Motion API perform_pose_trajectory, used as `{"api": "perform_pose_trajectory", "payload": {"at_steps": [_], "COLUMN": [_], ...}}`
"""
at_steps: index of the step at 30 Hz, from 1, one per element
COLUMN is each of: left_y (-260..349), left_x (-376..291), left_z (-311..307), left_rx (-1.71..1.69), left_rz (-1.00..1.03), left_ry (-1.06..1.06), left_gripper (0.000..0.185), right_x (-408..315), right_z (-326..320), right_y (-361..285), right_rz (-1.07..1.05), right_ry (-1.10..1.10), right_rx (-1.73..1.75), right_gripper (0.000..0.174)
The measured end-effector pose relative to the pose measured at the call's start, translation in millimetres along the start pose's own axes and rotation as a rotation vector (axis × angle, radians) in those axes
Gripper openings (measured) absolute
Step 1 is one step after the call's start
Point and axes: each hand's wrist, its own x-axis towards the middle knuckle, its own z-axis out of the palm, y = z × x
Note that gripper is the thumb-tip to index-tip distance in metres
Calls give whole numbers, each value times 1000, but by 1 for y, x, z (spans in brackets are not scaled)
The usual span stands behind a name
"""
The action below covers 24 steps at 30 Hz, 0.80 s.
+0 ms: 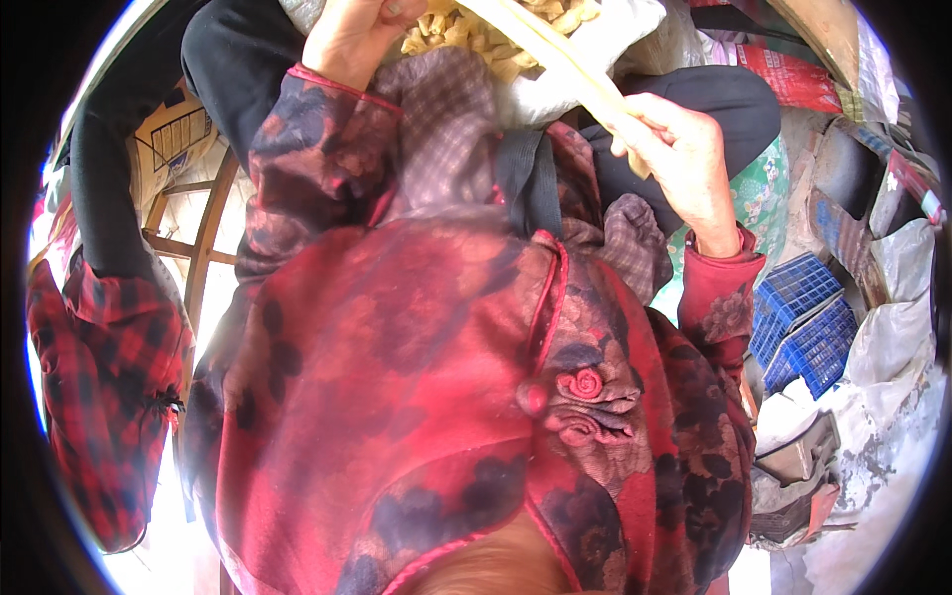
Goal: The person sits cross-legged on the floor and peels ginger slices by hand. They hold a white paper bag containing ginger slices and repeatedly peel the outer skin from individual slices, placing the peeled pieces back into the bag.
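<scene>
A long pale-yellow flat strip (554,52), material not certain, runs from the top edge down to my right hand (669,141), whose thumb and fingers pinch its lower end. My left hand (364,30) is at the top edge with its fingers curled; the picture's edge cuts it off, and whether it holds the strip cannot be told. Between and beyond my hands, a heap of crumpled yellowish pieces (476,37) lies in a white plastic sack (543,97). A checked cloth (439,111) covers my lap below the heap.
At right stand blue plastic baskets (807,320), with a red printed bag (796,74) above and grey-white plastic sheeting (896,327) beside. At left are a wooden frame (202,223), a cardboard box (175,137) and another person's dark trouser leg and red-black checked garment (111,372).
</scene>
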Motion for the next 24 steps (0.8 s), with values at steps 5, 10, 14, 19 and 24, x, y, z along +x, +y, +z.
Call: {"api": "perform_pose_trajectory", "payload": {"at_steps": [5,10,14,19,24], "left_y": [4,-8,-30,-49,-50], "left_x": [20,23,-18,-60,-61], "left_z": [-18,-17,25,59,63], "left_rx": [-67,-323,-153,-24,-80], "left_rz": [-13,-136,-426,-545,-406], "left_ry": [-2,-85,-34,-239,-272], "left_gripper": [11,14,30,38,25], "right_x": [-3,3,5,3,-6], "right_z": [-2,10,29,32,46], "right_y": [-2,5,-4,-12,-19], "right_rz": [5,30,-36,-18,-83], "right_ry": [-62,19,121,47,67], "right_rx": [186,400,551,459,397], "right_gripper": [14,17,17,17,16]}}
